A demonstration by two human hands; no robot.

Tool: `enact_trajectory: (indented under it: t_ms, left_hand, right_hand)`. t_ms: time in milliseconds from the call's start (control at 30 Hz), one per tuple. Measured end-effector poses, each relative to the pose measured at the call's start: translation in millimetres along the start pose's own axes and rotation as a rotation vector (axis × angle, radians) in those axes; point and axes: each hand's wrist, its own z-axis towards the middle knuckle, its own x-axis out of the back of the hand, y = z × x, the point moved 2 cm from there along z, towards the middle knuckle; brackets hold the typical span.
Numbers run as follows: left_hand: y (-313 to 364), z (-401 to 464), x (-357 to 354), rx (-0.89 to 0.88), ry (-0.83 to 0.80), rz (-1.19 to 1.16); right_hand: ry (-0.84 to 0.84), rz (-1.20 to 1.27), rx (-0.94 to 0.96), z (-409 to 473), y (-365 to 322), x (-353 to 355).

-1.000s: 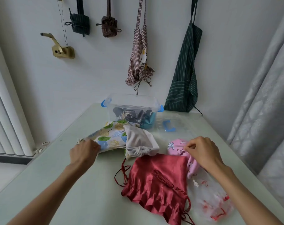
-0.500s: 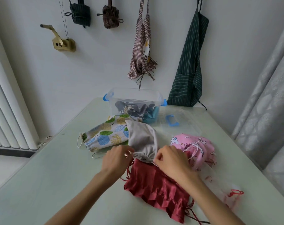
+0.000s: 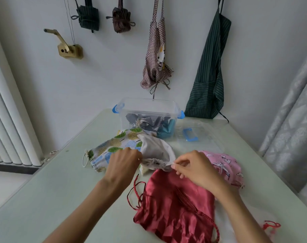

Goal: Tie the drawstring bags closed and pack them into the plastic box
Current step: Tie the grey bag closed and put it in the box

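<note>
The grey bag (image 3: pixel 156 151) is lying on the table (image 3: pixel 44 199) in front of the person, its body resting partly over the leaf-print bag (image 3: pixel 114 146) and its gathered mouth pointing toward the red bag (image 3: pixel 173 204). The left hand (image 3: pixel 123 163) is gripping the left end of that puckered mouth with curled fingers; exactly what it is holding, cord or hem, is hidden under the knuckles. The right hand (image 3: pixel 193 167) is pinching a pale cord at the right end of the mouth, between thumb and forefinger, with the other fingers loosely curled. The cloth is appearing thin, limp and light, so it is likely giving no resistance and is shifting with any pull unless both ends are being held. The cord is looking fine and smooth, and a knot in it may be slipping if not drawn tight; the proper hold is judged to be on the cord ends close to the hem, not on the body. The red bag is looking like slick satin with a twisted cord, open and untied. The pink bag (image 3: pixel 223 165) is lying just right of the right hand. The box (image 3: pixel 149 106) is standing open at the far edge, well apart from the hands, with dark and teal bags already in it, and its lid (image 3: pixel 198 137) is lying beside it.
</note>
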Motion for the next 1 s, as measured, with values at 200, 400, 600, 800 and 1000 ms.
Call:
enact_trajectory:
  t_ms: [200, 400, 600, 800, 1000]
  left_hand:
    - [7.0, 30.6, 17.4, -0.083, 0.086, -0.321]
    - [1.2, 47.5, -1.3, -0.015, 0.057, -0.698]
    - [-10.6, 56.2, -3.5, 0.286, -0.39, -1.058]
    - [0.5, 66.1, -11.1, 0.052, -0.379, -0.915]
    - [5.3, 69.2, -29.7, 0.189, -0.153, -1.214]
  right_hand:
    - [-0.07, 0.13, 0.118, 35.4, -21.2, -1.5]
    - [0.035, 0.232, 0.035, 63.1, -13.4, -23.2]
    - [0.004, 0.622, -0.157, 68.8, -5.3, -25.6]
    - [0.033, 0.765, -0.202, 68.4, -9.9, -28.0]
    - [0.009, 0.67, -0.17, 71.5, -2.9, -19.2]
